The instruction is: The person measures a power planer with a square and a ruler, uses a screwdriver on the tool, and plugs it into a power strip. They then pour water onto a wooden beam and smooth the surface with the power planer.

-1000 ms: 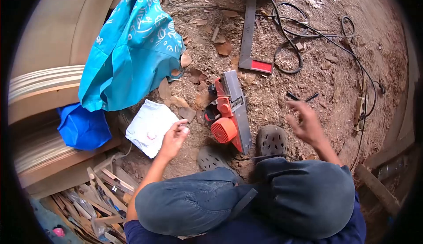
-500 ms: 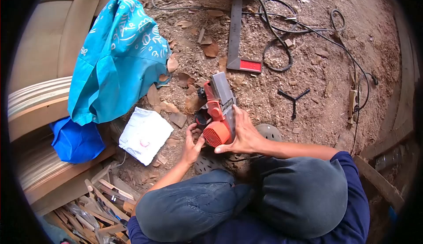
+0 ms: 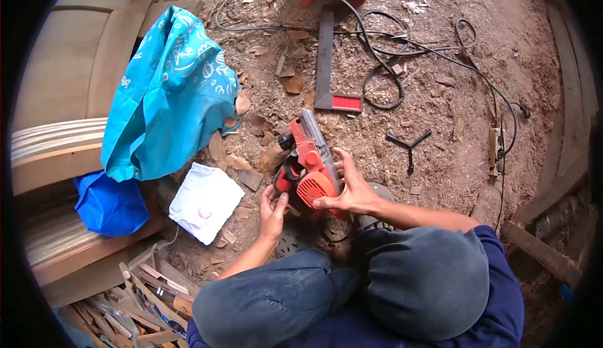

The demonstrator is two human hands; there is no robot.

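Right hand (image 3: 352,191) is wrapping around the near right side of the orange planer (image 3: 312,163), with the thumb lying by the round orange end and the fingers pressing along the flat side, so it's clamped on pretty firmly. Left hand (image 3: 272,208) is sitting just below the planer's near-left corner with the fingertips touching it. From this angle I can't tell if it's actually gripping or just resting there. The planer is sitting between the two hands, with its far end pointing away from them over the sawdust floor (image 3: 440,178). Just left of the left hand a white bag (image 3: 206,200) is lying flat. Straight out past the planer a red-handled square (image 3: 326,65) is lying. Off to the right of the right hand, well apart, a black Y-shaped tool (image 3: 408,144) is resting.
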